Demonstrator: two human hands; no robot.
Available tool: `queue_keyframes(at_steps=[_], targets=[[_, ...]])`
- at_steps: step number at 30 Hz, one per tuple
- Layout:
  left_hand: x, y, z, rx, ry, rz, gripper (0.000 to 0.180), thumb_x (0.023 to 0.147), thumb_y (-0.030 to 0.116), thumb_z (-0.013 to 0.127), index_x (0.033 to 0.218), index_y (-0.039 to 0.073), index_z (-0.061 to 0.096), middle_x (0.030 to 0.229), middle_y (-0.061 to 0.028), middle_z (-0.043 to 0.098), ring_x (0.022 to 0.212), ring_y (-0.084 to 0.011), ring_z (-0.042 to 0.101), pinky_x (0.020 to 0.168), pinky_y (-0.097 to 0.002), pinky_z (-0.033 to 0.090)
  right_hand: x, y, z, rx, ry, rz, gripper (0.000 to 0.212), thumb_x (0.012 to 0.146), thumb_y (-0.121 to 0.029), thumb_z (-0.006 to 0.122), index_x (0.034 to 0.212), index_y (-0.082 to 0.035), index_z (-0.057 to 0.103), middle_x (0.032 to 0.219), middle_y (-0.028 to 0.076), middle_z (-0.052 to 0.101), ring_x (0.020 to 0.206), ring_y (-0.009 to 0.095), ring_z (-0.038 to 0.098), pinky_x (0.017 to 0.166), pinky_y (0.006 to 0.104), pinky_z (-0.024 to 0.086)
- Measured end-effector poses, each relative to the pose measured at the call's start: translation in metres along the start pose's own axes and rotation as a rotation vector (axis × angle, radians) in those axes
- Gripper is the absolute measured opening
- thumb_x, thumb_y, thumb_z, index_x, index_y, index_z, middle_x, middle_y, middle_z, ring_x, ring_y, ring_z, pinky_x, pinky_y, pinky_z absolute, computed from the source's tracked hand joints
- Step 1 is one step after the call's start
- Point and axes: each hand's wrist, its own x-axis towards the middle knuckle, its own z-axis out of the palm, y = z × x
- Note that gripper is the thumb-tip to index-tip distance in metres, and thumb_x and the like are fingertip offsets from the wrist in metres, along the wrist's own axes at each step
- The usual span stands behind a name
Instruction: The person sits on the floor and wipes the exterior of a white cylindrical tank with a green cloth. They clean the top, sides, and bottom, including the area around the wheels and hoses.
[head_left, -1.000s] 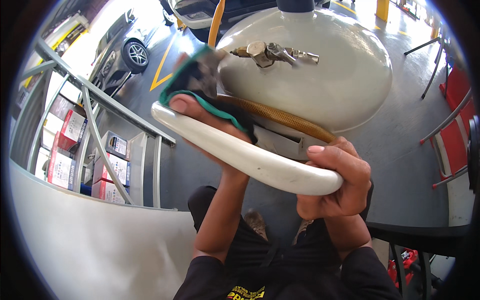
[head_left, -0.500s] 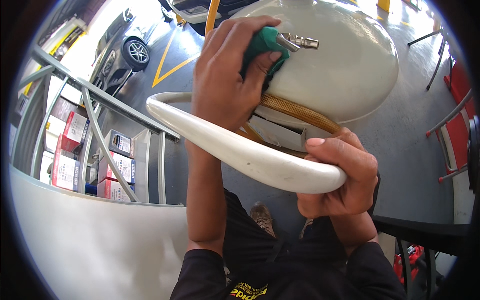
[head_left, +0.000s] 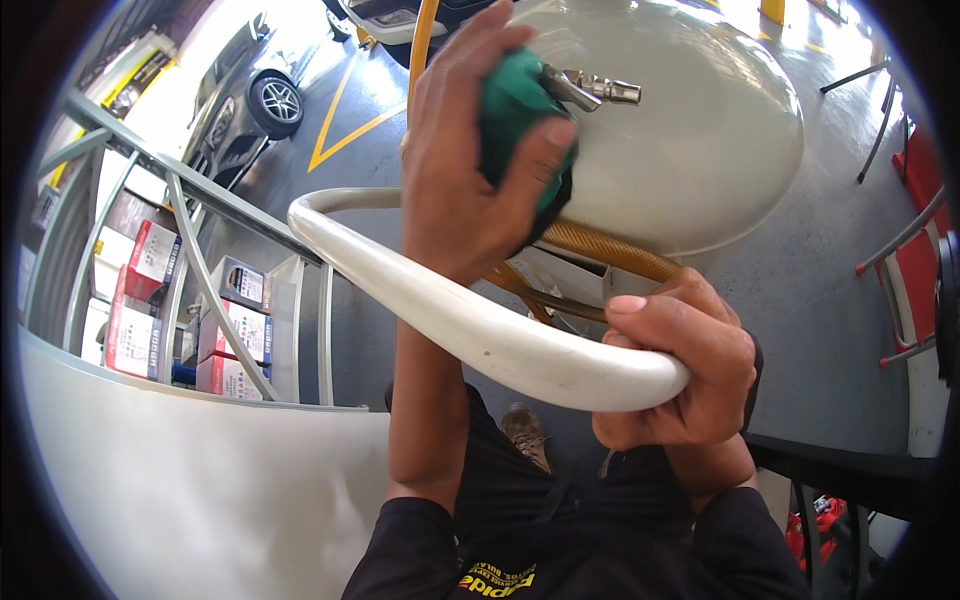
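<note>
Left hand (head_left: pixel 465 165) and right hand (head_left: pixel 680 370) are both gripping: the left is clasping a bunched green cloth (head_left: pixel 520 115), and the right is wrapping around the right end of a thick, curved white tube (head_left: pixel 490 330), its thumb lying on top.

At far left, a grey metal rack (head_left: pixel 250 212) is holding red-and-white boxes (head_left: pixel 133 345), above a smooth, pale panel (head_left: pixel 200 480) that is filling the lower corner. Beyond the rack, a dark car (head_left: pixel 225 125) is standing.

Left of centre, the tube is bending back behind the left wrist, and the left forearm (head_left: pixel 428 430) is crossing under its near side, apparently because the fitting is sitting beyond that bend.

At upper centre, the cloth is covering the inner end of a metal fitting (head_left: pixel 610 90); bunched this way, it is seemingly keeping the palm off the metal. The left hand is looking blurred.

Below, a tan braided hose (head_left: pixel 610 250) is running rightward behind the right hand; whether that hand is also holding it is hidden. The full wrap there is probably steadying the tube. Behind, a glossy white tank (head_left: pixel 700 150) is resting on the grey floor (head_left: pixel 820 375).

At far right, a red seat (head_left: pixel 902 290) is showing.
</note>
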Motion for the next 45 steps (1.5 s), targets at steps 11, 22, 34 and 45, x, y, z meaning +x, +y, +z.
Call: queue_keyframes(at_steps=[11,22,34,45], targets=[[0.009,-0.017,-0.011,-0.139,0.165,-0.329,0.03,0.112,0.023,0.056,0.133,0.004,0.068,0.114,-0.0072,0.075,0.099,-0.0135,0.068,0.09,-0.029,0.054,0.01,0.012,0.013,0.013,0.191,-0.118,0.03,0.082,-0.007,0.083,0.107,0.001,0.069,0.068,0.004,0.064,0.052,0.013,0.059,0.047,0.0272,0.044],[-0.002,-0.013,0.002,0.0,-0.074,-0.203,0.058,0.104,0.026,0.048,0.158,0.005,0.043,0.155,-0.0206,0.049,0.137,-0.0367,0.052,0.118,-0.0436,0.035,0.006,0.006,0.014,0.009,0.219,-0.058,0.032,0.078,-0.015,0.081,0.106,-0.002,0.072,0.067,0.005,0.057,0.052,0.016,0.056,0.047,0.0299,0.044],[-0.084,0.014,0.022,0.374,0.045,-0.177,0.063,0.113,0.041,0.043,0.155,-0.005,0.045,0.156,-0.0282,0.048,0.146,-0.0429,0.047,0.121,-0.0538,0.039,0.003,0.009,0.014,0.033,0.266,-0.097,0.037,0.08,-0.013,0.082,0.113,-0.001,0.069,0.068,0.005,0.06,0.052,0.016,0.059,0.048,0.0291,0.046],[-0.079,0.021,0.035,0.29,0.084,-0.075,0.07,0.111,0.051,0.045,0.153,-0.004,0.043,0.154,-0.0283,0.049,0.145,-0.0482,0.046,0.121,-0.0603,0.036,0.005,0.008,0.008,0.022,0.278,-0.109,0.035,0.079,-0.008,0.08,0.111,0.0,0.071,0.065,0.004,0.058,0.049,0.016,0.054,0.045,0.029,0.041]])
